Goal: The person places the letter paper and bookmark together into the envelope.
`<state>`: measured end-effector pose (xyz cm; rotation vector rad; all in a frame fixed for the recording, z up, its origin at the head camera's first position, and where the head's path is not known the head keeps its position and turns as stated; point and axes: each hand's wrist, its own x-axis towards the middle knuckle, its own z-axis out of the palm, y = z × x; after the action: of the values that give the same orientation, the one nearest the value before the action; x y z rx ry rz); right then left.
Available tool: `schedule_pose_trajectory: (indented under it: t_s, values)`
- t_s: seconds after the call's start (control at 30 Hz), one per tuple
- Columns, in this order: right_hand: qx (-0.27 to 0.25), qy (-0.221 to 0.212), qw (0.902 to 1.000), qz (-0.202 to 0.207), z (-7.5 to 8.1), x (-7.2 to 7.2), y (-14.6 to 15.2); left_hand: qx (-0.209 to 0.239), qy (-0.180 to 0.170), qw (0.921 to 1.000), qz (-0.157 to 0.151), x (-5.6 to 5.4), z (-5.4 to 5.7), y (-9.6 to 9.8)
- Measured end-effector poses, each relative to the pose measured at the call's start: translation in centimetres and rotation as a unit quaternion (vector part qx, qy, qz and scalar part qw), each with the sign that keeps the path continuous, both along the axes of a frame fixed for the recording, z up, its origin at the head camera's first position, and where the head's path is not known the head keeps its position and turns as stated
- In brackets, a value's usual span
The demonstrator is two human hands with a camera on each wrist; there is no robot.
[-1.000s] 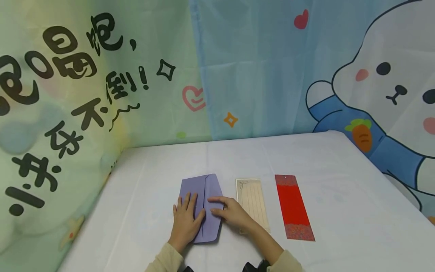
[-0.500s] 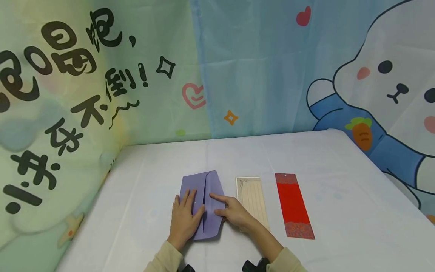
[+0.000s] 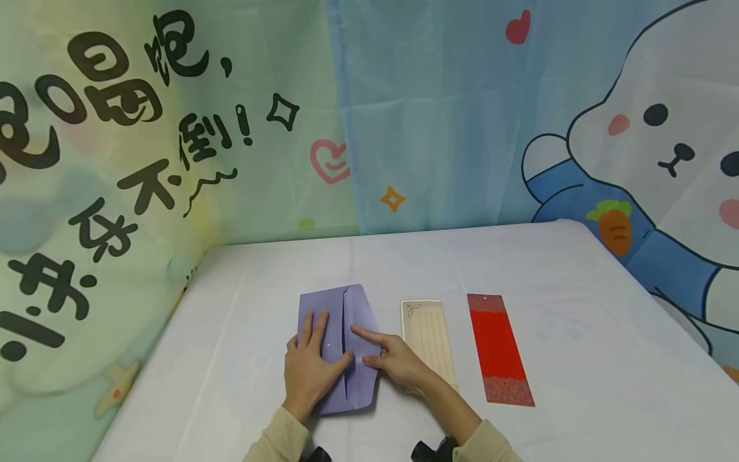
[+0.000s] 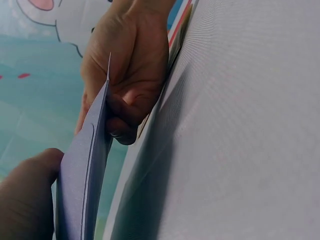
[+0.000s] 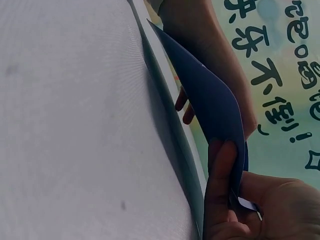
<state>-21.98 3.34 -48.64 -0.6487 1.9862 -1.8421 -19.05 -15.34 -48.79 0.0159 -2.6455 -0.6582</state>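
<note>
A purple envelope [image 3: 360, 378] with a lengthwise flap is held tilted above the white table, its shadow showing beneath it in both wrist views. My left hand [image 3: 312, 369] grips its left side, thumb and longer fingers spread over the top; in the right wrist view two left fingertips [image 5: 184, 106] show on the underside. My right hand [image 3: 398, 362] pinches the flap side at the right edge. Its index finger and thumb lie over the flap, while other fingers curl below, as the left wrist view shows the right hand [image 4: 127, 65] under the edge.
Right of the envelope lies a cream card [image 3: 428, 337] with ruled lines, partly behind the right hand and forearm. Farther right is a long red card [image 3: 499, 350] with patterned ends. A printed curtain [image 3: 427, 128] hangs behind and left of the white table [image 3: 231, 359].
The envelope has shifted slightly left and away from the body, and my left hand has moved left with it. My right hand has stayed almost in place at the flap side.
</note>
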Motion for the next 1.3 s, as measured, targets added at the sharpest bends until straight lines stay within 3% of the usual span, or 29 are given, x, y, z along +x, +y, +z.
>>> schedule_pose_trajectory:
  t_s: [0.43,0.57,0.67,0.73,0.77,0.87,1.0,1.07,1.23,1.3]
  values:
    - [-0.052,-0.036,0.9980,0.005,-0.1,1.6,-0.9,-0.014,0.030,0.9994,0.007,0.7,-0.7,-0.3]
    - [-0.038,-0.035,0.9986,-0.013,0.1,1.9,-0.9,-0.018,0.041,0.9990,0.009,0.7,-0.8,-0.2]
    - [0.025,0.014,0.9975,-0.065,0.4,2.3,-0.6,-0.022,0.047,0.9986,0.010,0.6,-0.9,-0.3]
    - [0.078,0.067,0.9880,-0.115,1.1,2.6,-0.1,-0.025,0.047,0.9985,0.009,0.6,-0.9,-0.4]
    - [0.108,0.093,0.9786,-0.148,1.4,2.7,0.3,-0.027,0.050,0.9984,0.009,0.6,-1.0,-0.4]
    - [0.179,0.150,0.9393,-0.251,2.3,3.1,2.4,-0.028,0.057,0.9980,0.005,0.6,-1.1,-0.4]
    - [0.227,0.173,0.8933,-0.347,1.9,3.3,5.6,-0.031,0.065,0.9974,-0.003,0.6,-1.1,-0.2]
    - [0.242,0.174,0.8854,-0.357,1.2,3.2,6.6,-0.036,0.068,0.9971,-0.003,0.6,-1.0,-0.2]
    - [0.272,0.173,0.8908,-0.320,-0.6,2.9,7.2,-0.041,0.064,0.9971,0.002,0.6,-1.1,-0.5]
    - [0.284,0.181,0.8866,-0.317,-1.0,2.8,7.2,-0.042,0.059,0.9974,0.002,0.6,-1.2,-0.6]
